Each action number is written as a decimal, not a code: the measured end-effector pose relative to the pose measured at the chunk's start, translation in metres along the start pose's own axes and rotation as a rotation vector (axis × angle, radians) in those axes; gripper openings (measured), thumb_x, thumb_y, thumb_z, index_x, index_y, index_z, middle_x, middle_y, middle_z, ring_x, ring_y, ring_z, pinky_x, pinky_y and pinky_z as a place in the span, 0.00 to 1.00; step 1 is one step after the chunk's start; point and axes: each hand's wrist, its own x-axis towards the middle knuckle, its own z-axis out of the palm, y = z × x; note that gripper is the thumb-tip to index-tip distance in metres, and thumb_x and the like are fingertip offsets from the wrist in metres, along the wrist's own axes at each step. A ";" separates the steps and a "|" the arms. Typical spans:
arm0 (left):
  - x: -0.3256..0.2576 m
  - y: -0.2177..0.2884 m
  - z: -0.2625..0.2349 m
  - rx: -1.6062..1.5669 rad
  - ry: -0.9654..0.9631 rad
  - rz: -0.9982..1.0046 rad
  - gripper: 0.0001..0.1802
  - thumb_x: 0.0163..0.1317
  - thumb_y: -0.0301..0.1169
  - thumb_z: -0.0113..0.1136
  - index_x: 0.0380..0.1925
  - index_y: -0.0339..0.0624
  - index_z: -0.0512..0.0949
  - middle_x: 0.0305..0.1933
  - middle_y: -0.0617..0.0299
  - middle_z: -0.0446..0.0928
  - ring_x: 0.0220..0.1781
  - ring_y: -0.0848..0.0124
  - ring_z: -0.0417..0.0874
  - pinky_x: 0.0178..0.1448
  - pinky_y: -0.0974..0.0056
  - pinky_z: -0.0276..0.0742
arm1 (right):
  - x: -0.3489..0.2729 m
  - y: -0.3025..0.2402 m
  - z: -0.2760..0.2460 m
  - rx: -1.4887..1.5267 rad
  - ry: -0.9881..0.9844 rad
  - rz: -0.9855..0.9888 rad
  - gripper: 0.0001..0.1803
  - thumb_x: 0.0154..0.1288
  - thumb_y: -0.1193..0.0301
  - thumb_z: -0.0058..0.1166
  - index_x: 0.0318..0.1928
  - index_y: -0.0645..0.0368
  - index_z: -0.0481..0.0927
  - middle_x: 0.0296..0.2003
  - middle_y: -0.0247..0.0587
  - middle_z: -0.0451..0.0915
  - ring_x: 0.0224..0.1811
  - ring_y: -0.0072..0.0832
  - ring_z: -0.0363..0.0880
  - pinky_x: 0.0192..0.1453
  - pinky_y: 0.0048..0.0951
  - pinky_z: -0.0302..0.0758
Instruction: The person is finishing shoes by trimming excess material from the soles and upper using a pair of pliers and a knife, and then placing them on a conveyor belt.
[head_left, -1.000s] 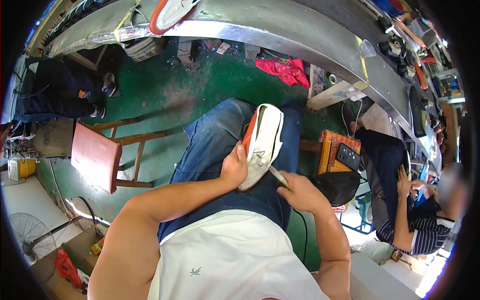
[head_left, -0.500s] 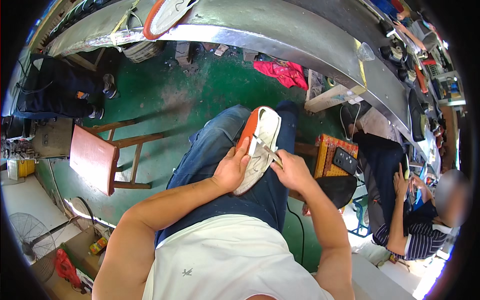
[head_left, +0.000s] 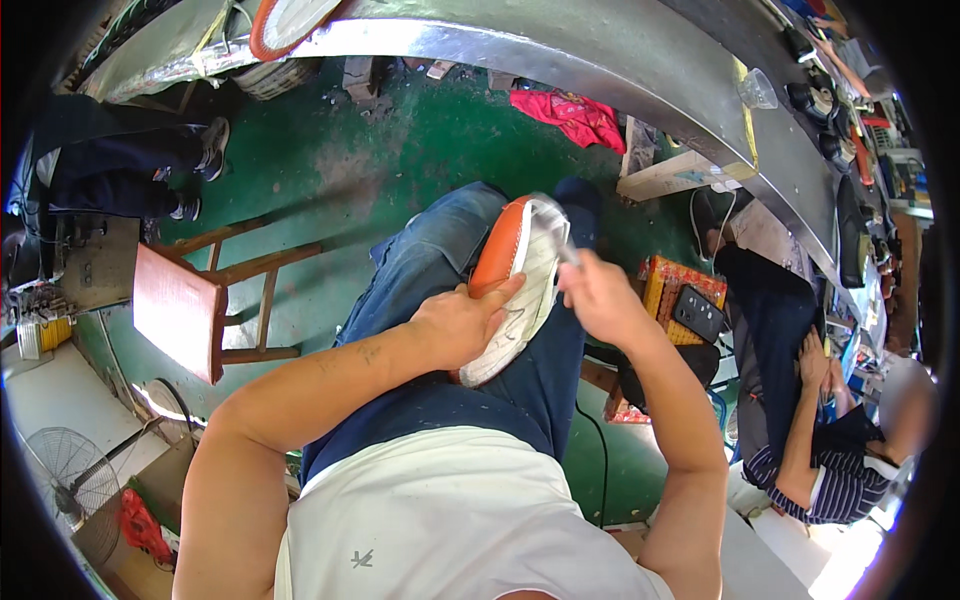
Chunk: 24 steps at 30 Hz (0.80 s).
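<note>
An orange shoe (head_left: pixel 497 250) with a pale underside (head_left: pixel 520 315) facing up rests across my thighs, its toe pointing away from me. My left hand (head_left: pixel 470 320) is wrapped over its left edge, thumb lying on the pale underside. To the right of the shoe, my right hand (head_left: pixel 603 300) is closed around a slim metal hand tool (head_left: pixel 567 245). The tool is smeared by motion and reaches over the toe end; its exact kind does not show, nor whether it touches the shoe.
Ahead runs a long metal bench (head_left: pixel 480 50) with another orange-edged shoe (head_left: pixel 290 25). A stool (head_left: pixel 180 310) stands at left, a fan (head_left: pixel 65 470) below it. At right, a phone (head_left: pixel 697 313) lies on a patterned seat (head_left: pixel 655 285), near a seated person (head_left: pixel 830 470).
My right hand has lifted the tool from the middle of the underside toward the toe, moving up and right. My left hand has turned slightly, thumb now flatter across the shoe. The view has shifted a little.
</note>
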 end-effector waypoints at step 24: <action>-0.052 -0.025 0.066 -0.776 0.064 0.024 0.59 0.64 0.47 0.67 0.78 0.26 0.39 0.72 0.28 0.64 0.74 0.48 0.71 0.78 0.60 0.63 | -0.100 -0.028 0.068 0.258 -0.076 0.135 0.23 0.80 0.57 0.45 0.37 0.68 0.73 0.32 0.66 0.81 0.39 0.64 0.80 0.44 0.57 0.73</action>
